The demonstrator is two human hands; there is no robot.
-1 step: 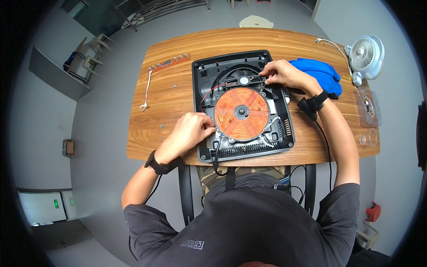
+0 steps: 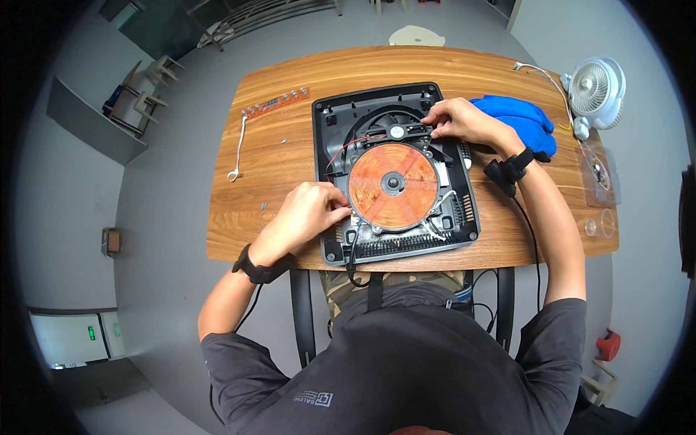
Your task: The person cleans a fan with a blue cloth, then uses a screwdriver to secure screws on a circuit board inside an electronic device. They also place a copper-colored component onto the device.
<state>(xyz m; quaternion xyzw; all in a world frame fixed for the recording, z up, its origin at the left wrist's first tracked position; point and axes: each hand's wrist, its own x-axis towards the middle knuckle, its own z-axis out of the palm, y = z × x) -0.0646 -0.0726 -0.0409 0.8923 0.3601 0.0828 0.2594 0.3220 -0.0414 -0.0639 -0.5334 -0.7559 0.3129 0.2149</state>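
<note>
An opened induction cooker base (image 2: 328,138) with a black casing lies on the table in front of me. Its round copper coil (image 2: 377,163) sits over a circuit board (image 2: 356,218), with a fan (image 2: 396,132) beyond it. My left hand (image 2: 312,208) pinches by the coil's lower left edge, at the board's corner; its fingertips are partly hidden. At the far right, the thumb and fingers of my right hand (image 2: 464,122) close on the board's end beside the fan. Red and white wires run around the coil, and a black cord (image 2: 351,268) leaves the front edge.
A narrow orange board (image 2: 275,104) with a white wire and a few small screws (image 2: 263,206) lie left on the wooden table (image 2: 239,145). Blue gloves (image 2: 518,119), a white desk fan (image 2: 594,87) and a clear plastic tray (image 2: 609,177) are on the right.
</note>
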